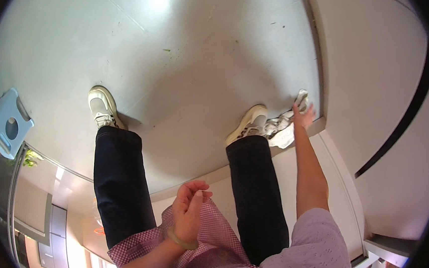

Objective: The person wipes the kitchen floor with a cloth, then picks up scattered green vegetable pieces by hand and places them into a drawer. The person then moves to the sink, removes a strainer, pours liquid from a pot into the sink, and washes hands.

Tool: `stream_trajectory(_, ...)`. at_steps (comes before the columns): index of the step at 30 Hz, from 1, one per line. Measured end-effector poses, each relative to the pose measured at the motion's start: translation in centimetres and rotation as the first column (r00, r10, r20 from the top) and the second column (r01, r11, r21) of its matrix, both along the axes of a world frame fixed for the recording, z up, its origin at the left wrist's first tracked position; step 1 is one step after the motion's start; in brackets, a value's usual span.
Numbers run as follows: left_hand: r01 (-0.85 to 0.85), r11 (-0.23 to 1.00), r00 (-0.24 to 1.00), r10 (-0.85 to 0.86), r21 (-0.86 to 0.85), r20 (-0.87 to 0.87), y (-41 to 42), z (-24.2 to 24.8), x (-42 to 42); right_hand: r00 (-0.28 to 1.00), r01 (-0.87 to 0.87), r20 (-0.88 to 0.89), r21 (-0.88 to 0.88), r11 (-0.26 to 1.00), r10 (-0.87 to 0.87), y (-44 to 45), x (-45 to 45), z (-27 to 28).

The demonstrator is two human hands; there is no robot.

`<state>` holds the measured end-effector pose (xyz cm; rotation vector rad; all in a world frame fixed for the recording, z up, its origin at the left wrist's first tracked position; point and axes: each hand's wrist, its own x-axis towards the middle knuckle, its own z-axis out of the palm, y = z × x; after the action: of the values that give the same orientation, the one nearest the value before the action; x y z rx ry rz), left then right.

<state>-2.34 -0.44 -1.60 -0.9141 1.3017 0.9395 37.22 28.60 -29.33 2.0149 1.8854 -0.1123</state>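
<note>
A crumpled white cloth (282,137) lies on the floor beside my right shoe, by the corner of the white cabinet base. My right hand (304,117) reaches down at the cloth's far end, thumb and fingers spread around part of it. Motion blur hides whether the fingers grip the cloth. In front of my checked red-and-white apron (214,224), my left hand (191,207) hangs with loosely curled fingers and nothing in it. A pale green bangle (181,240) circles the left wrist.
My left shoe (102,105) and right shoe (249,121) stand wide apart on the grey floor (181,98), which bears small green scraps and dark specks. A blue plastic stool (9,131) is at far left. A white panel (365,84) rises on the right.
</note>
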Motion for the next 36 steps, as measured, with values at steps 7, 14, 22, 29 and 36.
stream_trajectory(7, 0.073, 0.997, 0.997, -0.073, -0.025, -0.003, 0.2, 0.9, -1.6, 0.698, 0.61, -0.278, -0.251, 0.751, -0.66, -6.7, 4.6, -3.0)
stream_trajectory(14, 0.041, 0.999, 0.999, -0.041, -0.016, -0.022, -0.5, 1.7, 0.1, 0.863, 0.216, -0.468, 0.004, 0.976, -0.189, 0.4, -1.1, -4.3)
stream_trajectory(22, 0.026, 0.995, 1.0, -0.025, 0.098, -0.007, 0.5, 2.5, -1.7, 0.893, 0.368, -0.274, -0.008, 0.93, -0.356, 17.7, -20.5, -9.9)
stream_trajectory(29, -0.058, 0.99, 0.998, 0.062, 0.131, -0.027, 1.3, 3.5, -3.7, 0.794, -0.48, -0.395, 0.06, 0.875, 0.463, 13.5, -35.8, -4.6)
stream_trajectory(36, -0.059, 0.992, 0.997, 0.064, 0.113, -0.041, 2.0, 3.5, -5.2, 0.793, -0.465, -0.312, 0.246, 0.85, 0.524, 13.3, -40.5, -6.7)
